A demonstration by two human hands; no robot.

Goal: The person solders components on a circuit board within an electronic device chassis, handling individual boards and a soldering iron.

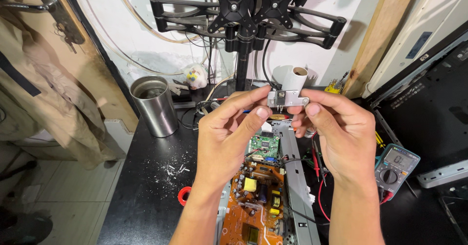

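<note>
Both my hands are raised over the black workbench (146,186), pinching a small grey metal bracket (287,98) that has a screw in it. My left hand (229,133) holds the bracket's left end between thumb and fingers. My right hand (341,133) grips its right end. Below the hands lies an opened metal chassis (297,186) with a green circuit board (263,146) and an orange-brown power board (253,201) carrying a yellow transformer.
A steel cup (155,106) stands at the left. A black dual monitor arm stand (243,20) rises behind. A teal multimeter (396,169) with red leads lies at right, beside a black panel (429,103). A red tape roll (184,195) and white crumbs lie on the bench.
</note>
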